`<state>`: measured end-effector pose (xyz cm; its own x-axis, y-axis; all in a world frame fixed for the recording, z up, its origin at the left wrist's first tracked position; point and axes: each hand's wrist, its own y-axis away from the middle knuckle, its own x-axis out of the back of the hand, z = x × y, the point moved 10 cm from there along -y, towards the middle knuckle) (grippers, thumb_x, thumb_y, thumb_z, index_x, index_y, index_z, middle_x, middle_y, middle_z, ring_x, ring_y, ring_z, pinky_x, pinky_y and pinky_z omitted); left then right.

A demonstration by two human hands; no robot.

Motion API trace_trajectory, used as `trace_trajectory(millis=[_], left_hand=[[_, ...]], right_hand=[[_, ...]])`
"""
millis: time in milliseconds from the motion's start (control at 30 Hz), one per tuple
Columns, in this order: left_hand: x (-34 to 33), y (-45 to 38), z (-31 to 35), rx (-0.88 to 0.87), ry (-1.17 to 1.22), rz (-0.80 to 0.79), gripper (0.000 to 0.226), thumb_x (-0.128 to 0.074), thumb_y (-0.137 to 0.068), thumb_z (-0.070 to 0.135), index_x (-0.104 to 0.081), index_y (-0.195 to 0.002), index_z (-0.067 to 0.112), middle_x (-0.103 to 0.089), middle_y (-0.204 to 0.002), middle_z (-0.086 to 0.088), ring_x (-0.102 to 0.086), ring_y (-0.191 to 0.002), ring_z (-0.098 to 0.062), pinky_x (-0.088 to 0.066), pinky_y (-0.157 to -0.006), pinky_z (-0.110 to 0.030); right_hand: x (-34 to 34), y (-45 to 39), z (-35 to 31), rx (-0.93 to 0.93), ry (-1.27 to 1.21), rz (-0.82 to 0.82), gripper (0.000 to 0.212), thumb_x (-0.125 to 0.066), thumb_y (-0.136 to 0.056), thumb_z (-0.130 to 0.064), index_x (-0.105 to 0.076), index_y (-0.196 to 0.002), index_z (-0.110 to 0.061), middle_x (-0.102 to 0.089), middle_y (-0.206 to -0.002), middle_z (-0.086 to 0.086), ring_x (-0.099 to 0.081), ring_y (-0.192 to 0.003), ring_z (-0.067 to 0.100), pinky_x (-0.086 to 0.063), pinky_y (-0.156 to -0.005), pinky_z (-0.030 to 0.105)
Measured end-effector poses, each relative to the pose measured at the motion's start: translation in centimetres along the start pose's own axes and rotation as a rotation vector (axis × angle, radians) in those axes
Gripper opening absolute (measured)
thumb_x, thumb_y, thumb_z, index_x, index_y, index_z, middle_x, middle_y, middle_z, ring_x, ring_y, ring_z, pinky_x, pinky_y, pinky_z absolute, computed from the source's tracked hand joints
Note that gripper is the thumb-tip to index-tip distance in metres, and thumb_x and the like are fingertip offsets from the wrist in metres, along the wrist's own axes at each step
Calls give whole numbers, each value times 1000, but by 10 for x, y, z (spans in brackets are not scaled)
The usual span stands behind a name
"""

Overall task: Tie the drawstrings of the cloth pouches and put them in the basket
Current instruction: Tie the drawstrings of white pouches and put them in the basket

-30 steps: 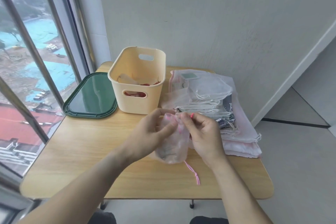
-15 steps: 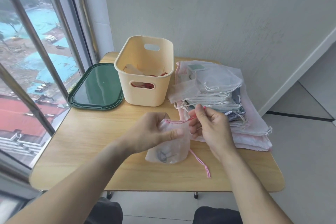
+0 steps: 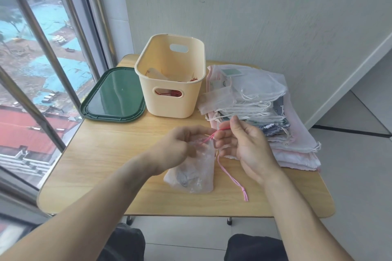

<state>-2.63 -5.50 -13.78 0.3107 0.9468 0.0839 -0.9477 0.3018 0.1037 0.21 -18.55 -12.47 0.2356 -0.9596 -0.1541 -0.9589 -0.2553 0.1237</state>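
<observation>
1. The left hand pinches the gathered neck of a small sheer pink drawstring pouch lying on the light wooden worktop, in front of the cream plastic basket.
2. The right hand pinches the pouch's thin pink drawstring, whose loose end trails toward the worktop's near edge.
3. A stack of sheer cloth pouches lies right of the basket; a dark green oval lid lies to its left.

One basket, one green lid, two hands.
</observation>
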Motion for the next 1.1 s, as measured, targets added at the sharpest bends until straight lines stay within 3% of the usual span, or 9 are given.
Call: trace_trajectory(millis=[133, 267, 500, 667, 767, 833, 933, 1000, 1100], left_hand=[[2, 0, 0, 12, 79, 42, 31, -65, -76, 14, -70, -106, 10, -73, -89, -4, -66, -87, -11, -50, -79, -21], [4, 1, 5, -17, -55, 72, 33, -75, -83, 40, -73, -98, 11, -74, -98, -12, -68, -92, -17, -51, -89, -29], [-15, 0, 1, 41, -124, -54, 21, -56, -102, 25, -69, -90, 14, -62, -75, 11, -52, -72, -8, -40, -73, -29], [-14, 1, 10, -45, -321, -20, 21, -53, -97, 30, -68, -87, 20, -62, -95, 5, -55, -90, -11, -43, -86, -33], [-5, 8, 43, -354, -900, 239, 9, -63, -96, 22, -72, -95, 20, -50, -95, 2, -50, -91, -18, -42, -80, -29], [-3, 20, 68, -507, -1023, 414, 4, -70, -91, 19, -73, -93, 18, -45, -83, 8, -53, -76, -20, -42, -63, -28], [10, 33, 86, -532, -975, 571, 9, -66, -90, 20, -74, -91, 23, -45, -60, 17, -56, -52, -18, -45, -46, -28], [22, 40, 87, -482, -859, 641, 13, -65, -91, 18, -76, -95, 24, -55, -51, 14, -58, -47, -10, -50, -49, -30], [31, 38, 77, -384, -497, 605, 21, -59, -91, 6, -73, -98, 20, -70, -64, 5, -69, -61, -9, -57, -66, -31]], right_hand=[[-3, 1, 4, -50, -83, -34, 34, -43, -106, -30, -64, -99, -4, -71, -76, 11, -65, -62, 17, -53, -49, 26], [10, 1, 4, -81, -192, 67, 34, -44, -105, -33, -64, -92, -8, -66, -65, 3, -62, -53, 11, -50, -45, 23], [37, -1, 2, -2, -277, 308, 37, -46, -106, -35, -58, -79, -11, -53, -52, -2, -44, -44, 8, -39, -43, 20], [36, 0, 6, -18, -276, 327, 41, -47, -107, -33, -50, -71, -13, -45, -48, 0, -36, -40, 12, -31, -41, 24], [29, 2, 6, -84, -179, 262, 43, -51, -101, -21, -44, -59, -18, -34, -46, 1, -28, -39, 14, -25, -39, 25], [20, 5, 8, -145, -110, 163, 44, -51, -97, -17, -40, -54, -20, -25, -46, -1, -23, -38, 14, -23, -37, 23], [1, 11, 7, -172, -54, -29, 41, -53, -96, -15, -44, -56, -16, -32, -46, 2, -28, -36, 15, -31, -36, 23], [-15, 15, 6, -160, -52, -172, 37, -55, -96, -12, -56, -59, -8, -47, -49, 9, -41, -39, 19, -43, -39, 28], [-35, 23, 9, -169, -96, -362, 20, -63, -93, -12, -70, -80, 3, -66, -70, 19, -61, -54, 21, -58, -54, 37]])
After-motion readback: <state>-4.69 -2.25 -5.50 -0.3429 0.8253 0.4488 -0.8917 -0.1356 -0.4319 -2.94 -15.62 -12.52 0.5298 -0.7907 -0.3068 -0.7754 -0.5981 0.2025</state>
